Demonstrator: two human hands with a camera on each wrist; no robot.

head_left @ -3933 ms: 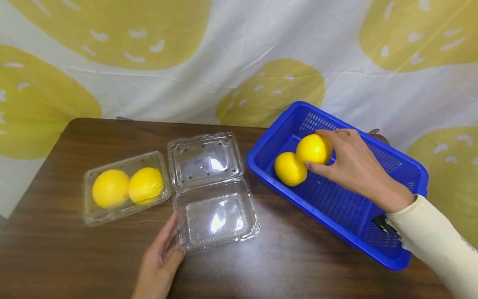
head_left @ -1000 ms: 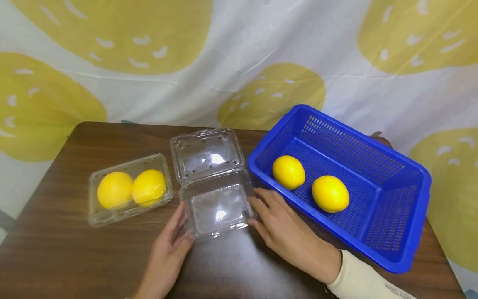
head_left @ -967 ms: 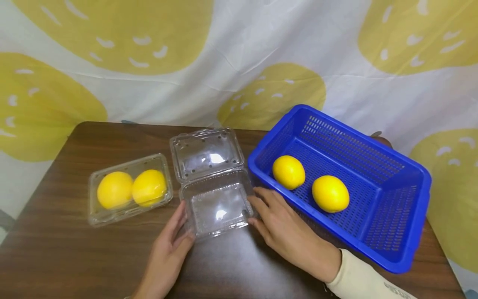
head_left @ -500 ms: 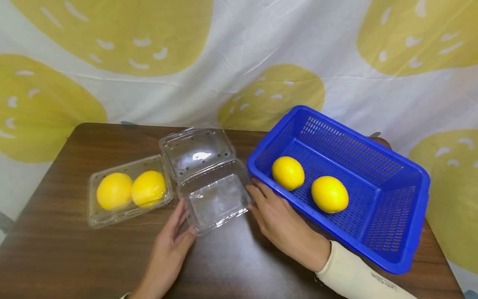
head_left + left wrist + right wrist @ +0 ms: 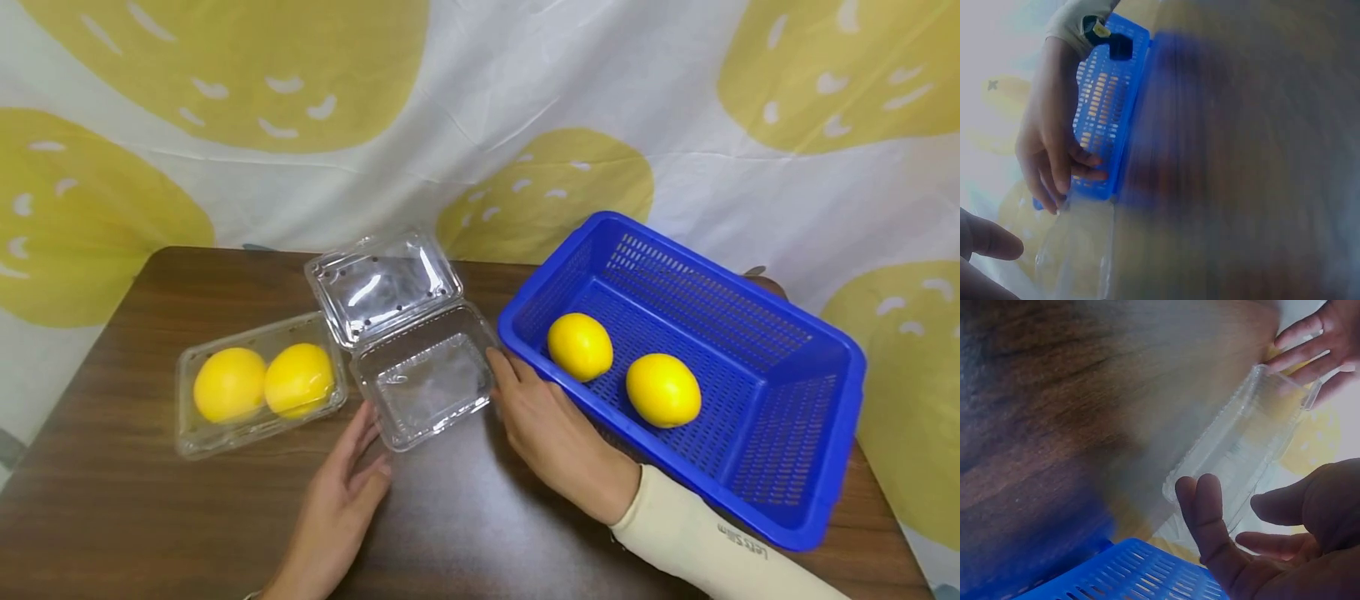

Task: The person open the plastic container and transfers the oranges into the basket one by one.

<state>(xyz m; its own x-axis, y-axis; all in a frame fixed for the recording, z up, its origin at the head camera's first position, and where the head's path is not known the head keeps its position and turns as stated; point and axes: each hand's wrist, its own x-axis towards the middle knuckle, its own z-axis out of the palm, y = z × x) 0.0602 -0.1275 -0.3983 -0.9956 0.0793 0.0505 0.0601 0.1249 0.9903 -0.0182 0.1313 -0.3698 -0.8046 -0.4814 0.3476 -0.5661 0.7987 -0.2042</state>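
at centre, open clear box (image 5: 408, 325)

left hand (image 5: 333, 492) at seven o'clock, fingers apart; right hand (image 5: 551, 429) at four, grip on the box unclear; closed box (image 5: 198, 442) at nine; blue basket (image 5: 795, 433) holding two lemons (image 5: 663, 390) at three.

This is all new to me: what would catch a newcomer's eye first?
Probably the blue basket on the right, with two yellow fruits inside. Next, centrally, the open clear container between left hand and right hand; beside it at left, a clear box with two more fruits.
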